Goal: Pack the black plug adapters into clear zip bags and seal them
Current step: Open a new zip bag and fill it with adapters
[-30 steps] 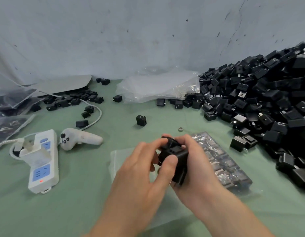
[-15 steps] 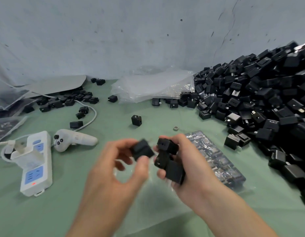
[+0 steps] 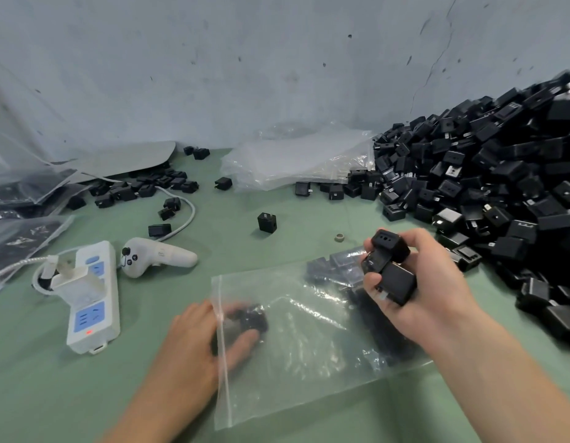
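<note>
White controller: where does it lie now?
The controller lies left of centre in the head view, on the table between the power strip and the zip bag.

The left hand [image 3: 197,340] is being held low at the left on a bare forearm, its fingers and thumb being held inside the mouth of the zip bag [image 3: 309,362], where a single black adapter [image 3: 250,321] is being pinched between them, though the fingertips are being softened by blur. The right hand [image 3: 421,282] is being held raised at the right, with its fingers and thumb being curled round a cluster of adapters [image 3: 392,270].
</note>
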A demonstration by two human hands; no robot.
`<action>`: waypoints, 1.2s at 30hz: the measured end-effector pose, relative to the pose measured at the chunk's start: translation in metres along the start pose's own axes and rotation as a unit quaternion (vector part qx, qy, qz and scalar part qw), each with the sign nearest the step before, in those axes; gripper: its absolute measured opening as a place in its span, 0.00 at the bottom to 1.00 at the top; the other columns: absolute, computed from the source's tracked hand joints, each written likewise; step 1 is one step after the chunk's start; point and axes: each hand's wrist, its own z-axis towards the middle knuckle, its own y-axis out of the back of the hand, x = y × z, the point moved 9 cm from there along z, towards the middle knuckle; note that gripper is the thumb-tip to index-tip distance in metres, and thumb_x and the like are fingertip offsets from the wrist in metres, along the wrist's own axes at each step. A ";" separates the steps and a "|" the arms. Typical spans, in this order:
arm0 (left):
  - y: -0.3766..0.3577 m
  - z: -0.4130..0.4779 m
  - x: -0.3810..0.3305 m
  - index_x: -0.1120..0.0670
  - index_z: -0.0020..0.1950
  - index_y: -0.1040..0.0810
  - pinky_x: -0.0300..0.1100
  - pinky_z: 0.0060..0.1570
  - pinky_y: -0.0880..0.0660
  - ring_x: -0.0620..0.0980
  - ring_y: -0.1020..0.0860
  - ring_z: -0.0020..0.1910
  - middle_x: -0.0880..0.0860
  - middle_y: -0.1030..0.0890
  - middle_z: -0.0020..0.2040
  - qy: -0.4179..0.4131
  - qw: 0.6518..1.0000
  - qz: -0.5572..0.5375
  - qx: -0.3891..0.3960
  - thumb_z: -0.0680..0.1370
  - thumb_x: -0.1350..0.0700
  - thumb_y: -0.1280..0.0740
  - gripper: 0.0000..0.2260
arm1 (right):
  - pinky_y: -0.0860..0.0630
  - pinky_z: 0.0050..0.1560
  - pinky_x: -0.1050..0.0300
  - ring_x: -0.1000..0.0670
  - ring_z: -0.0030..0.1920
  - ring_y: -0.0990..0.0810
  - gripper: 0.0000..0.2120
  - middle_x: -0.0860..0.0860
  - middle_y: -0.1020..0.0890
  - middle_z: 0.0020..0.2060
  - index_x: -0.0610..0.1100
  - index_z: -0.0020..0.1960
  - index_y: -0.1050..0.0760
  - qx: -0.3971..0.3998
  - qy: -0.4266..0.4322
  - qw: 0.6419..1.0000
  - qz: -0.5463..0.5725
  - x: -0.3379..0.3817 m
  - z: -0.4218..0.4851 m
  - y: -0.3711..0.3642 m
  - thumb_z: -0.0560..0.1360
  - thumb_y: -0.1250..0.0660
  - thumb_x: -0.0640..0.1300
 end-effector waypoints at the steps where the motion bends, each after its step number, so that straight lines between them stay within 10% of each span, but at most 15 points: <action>1: -0.006 0.002 -0.003 0.34 0.58 0.25 0.32 0.58 0.36 0.35 0.28 0.57 0.31 0.24 0.54 -0.004 1.000 0.010 -0.002 0.73 0.29 0.38 0.18 | 0.30 0.23 0.63 0.49 0.30 0.22 0.11 0.44 0.18 0.38 0.38 0.54 0.23 0.001 -0.002 1.000 -0.002 -0.002 0.000 0.001 0.78 0.39 0.43; 12: -0.006 0.008 -0.007 0.36 0.41 0.24 0.36 0.60 0.37 0.36 0.29 0.57 0.35 0.23 0.50 -0.058 0.998 0.020 0.033 0.71 0.31 0.37 0.11 | 0.30 0.23 0.62 0.49 0.31 0.23 0.10 0.46 0.18 0.37 0.40 0.52 0.23 -0.004 -0.009 1.000 0.002 -0.004 0.002 0.012 0.77 0.40 0.43; 19: -0.019 0.031 -0.027 0.41 0.42 0.26 0.35 0.44 0.28 0.38 0.23 0.47 0.37 0.23 0.45 -0.052 0.998 -0.011 0.033 0.69 0.36 0.32 0.10 | 0.30 0.22 0.61 0.49 0.32 0.22 0.10 0.45 0.18 0.39 0.42 0.51 0.22 -0.003 -0.012 1.000 0.000 -0.003 0.004 0.015 0.76 0.40 0.43; 30: -0.030 0.049 -0.087 0.40 0.51 0.18 0.33 0.59 0.30 0.36 0.22 0.56 0.35 0.19 0.52 -0.185 0.981 -0.024 0.049 0.78 0.49 0.28 0.04 | 0.30 0.23 0.62 0.49 0.31 0.23 0.09 0.45 0.18 0.38 0.42 0.51 0.23 0.002 -0.007 1.000 0.004 0.003 0.006 0.018 0.76 0.40 0.43; 36: -0.032 0.049 -0.080 0.38 0.51 0.22 0.25 0.51 0.31 0.34 0.22 0.50 0.33 0.21 0.49 -0.156 0.984 -0.072 0.039 0.77 0.46 0.28 0.05 | 0.30 0.22 0.62 0.49 0.31 0.23 0.11 0.45 0.19 0.38 0.41 0.54 0.23 0.003 -0.010 1.000 0.003 0.002 0.006 0.019 0.77 0.40 0.43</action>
